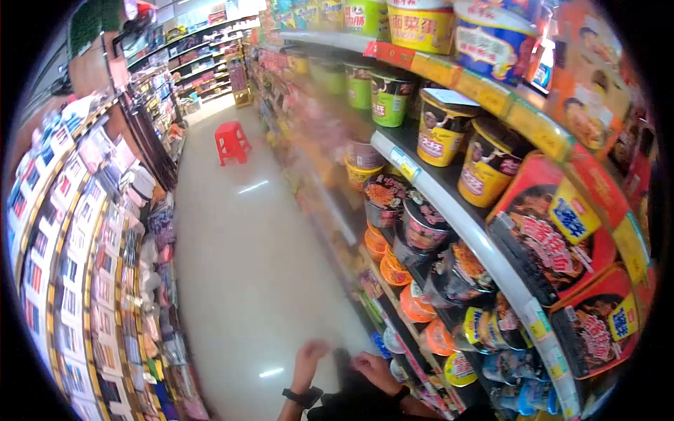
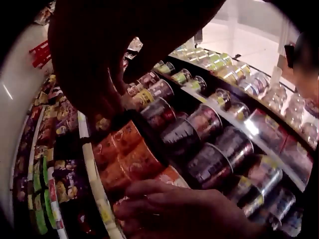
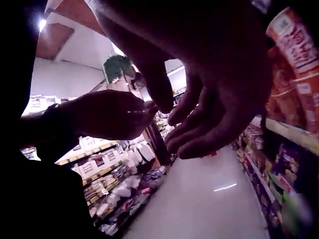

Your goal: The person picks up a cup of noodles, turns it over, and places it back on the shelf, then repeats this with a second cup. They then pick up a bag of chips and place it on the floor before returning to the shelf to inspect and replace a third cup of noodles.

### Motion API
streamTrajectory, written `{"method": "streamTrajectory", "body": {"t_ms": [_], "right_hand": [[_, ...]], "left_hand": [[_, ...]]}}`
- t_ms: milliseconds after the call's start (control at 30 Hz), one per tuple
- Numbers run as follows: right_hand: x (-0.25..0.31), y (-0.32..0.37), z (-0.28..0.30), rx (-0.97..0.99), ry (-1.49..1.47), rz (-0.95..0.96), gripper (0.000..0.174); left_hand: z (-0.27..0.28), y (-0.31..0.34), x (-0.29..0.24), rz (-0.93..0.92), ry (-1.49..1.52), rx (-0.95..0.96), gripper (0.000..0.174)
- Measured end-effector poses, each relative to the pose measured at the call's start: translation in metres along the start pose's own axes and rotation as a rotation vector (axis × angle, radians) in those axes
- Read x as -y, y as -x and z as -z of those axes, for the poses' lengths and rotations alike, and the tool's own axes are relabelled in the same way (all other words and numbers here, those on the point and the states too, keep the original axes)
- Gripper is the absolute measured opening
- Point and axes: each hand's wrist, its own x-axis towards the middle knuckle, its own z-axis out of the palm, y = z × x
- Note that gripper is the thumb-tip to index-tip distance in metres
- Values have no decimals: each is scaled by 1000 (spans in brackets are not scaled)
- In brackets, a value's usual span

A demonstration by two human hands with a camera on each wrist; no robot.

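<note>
At six o'clock, the right hand (image 1: 372, 368), grip apart and empty, reaches the orange-lidded noodle bowls (image 2: 127, 154), probably for low stock. I cannot tell the left hand's (image 1: 309, 354) grip.

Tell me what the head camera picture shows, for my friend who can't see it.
A person's left hand and right hand reach low beside store shelves packed with instant noodle bowls. A shiny floor runs down the aisle to a red stool.
</note>
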Motion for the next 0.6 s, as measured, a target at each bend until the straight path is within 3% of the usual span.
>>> {"method": "streamTrajectory", "body": {"t_ms": [67, 100, 233, 333, 367, 467, 567, 600], "right_hand": [[43, -54, -11, 133, -26, 16, 25], [39, -84, -25, 236, -191, -66, 31], [121, -191, -56, 662, -243, 53, 41], [181, -259, -68, 780, -406, 98, 42], [198, -282, -70, 849, -406, 26, 41], [229, -346, -82, 919, -219, 53, 42], [229, -402, -100, 861, -19, 112, 37], [226, -420, -105, 845, 17, 132, 36]], "left_hand": [[24, -37, -9, -70, 68, -65, 16], [28, -58, -27, -99, 131, -128, 15], [64, -148, -93, -233, 123, -287, 14], [96, -202, -144, -266, 227, -355, 13], [110, -218, -151, -276, 222, -389, 12], [146, -259, -167, -345, 237, -454, 12], [170, -306, -175, -267, 330, -558, 13], [181, -324, -174, -244, 235, -562, 13]]}}
